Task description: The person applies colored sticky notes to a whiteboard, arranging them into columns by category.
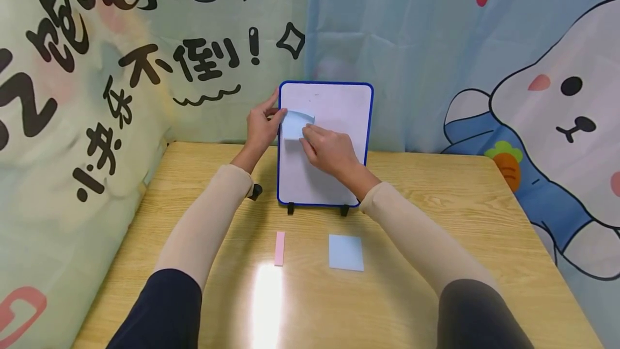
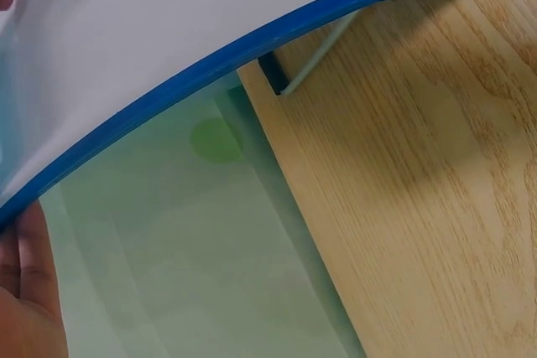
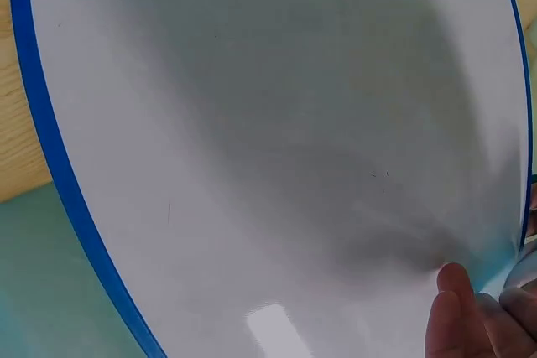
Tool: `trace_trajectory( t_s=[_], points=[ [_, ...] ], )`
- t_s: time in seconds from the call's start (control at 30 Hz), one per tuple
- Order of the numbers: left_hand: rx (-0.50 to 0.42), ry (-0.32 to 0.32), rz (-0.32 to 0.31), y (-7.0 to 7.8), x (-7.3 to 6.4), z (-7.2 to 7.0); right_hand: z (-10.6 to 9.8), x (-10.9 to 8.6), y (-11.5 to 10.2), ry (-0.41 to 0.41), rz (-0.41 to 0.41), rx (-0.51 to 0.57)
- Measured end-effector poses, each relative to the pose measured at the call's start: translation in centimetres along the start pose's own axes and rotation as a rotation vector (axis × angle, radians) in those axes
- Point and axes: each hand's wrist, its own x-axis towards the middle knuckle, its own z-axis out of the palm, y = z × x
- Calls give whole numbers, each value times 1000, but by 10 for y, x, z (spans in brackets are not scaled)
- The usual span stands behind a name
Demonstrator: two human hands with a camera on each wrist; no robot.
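Observation:
A small whiteboard point(image 1: 322, 176) with a blue frame stands upright on the table. A light blue sticky note point(image 1: 294, 126) lies against its upper left part, the top edge curving away from the surface. My left hand point(image 1: 261, 129) grips the board's left edge, thumb in front beside the note's left side and fingers partly hidden behind the frame. With bent fingers, my right hand point(image 1: 334, 152) pinches the note at its lower right side. In the right wrist view, fingertips point(image 3: 453, 278) sit right at the blue paper.
On the wooden table point(image 1: 416, 230), a pink paper strip point(image 1: 279, 249) and a light blue paper square point(image 1: 346, 252) lie in front of the board. Black feet point(image 1: 344, 210) support the board. Printed cloth point(image 1: 387, 42) hangs behind and along the left side.

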Motion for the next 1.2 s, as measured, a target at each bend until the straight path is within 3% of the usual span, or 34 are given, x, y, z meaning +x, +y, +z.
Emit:
trace_trajectory(
  t_s=[0.3,0.53,0.7,0.97,1.2],
  points=[
    [2,-5,-14,-1,1,2,0,8,-11,62,-34,-75],
    [-11,4,37,-2,2,2,3,13,-16,95,-104,-107],
    [-2,-4,50,1,-1,1,5,13,-18,15,-108,-119],
    [-36,-40,45,-2,1,0,9,11,-8,-244,-27,-175],
    [-35,-40,38,-1,2,-3,16,5,1,-231,3,-170]
  ],
)
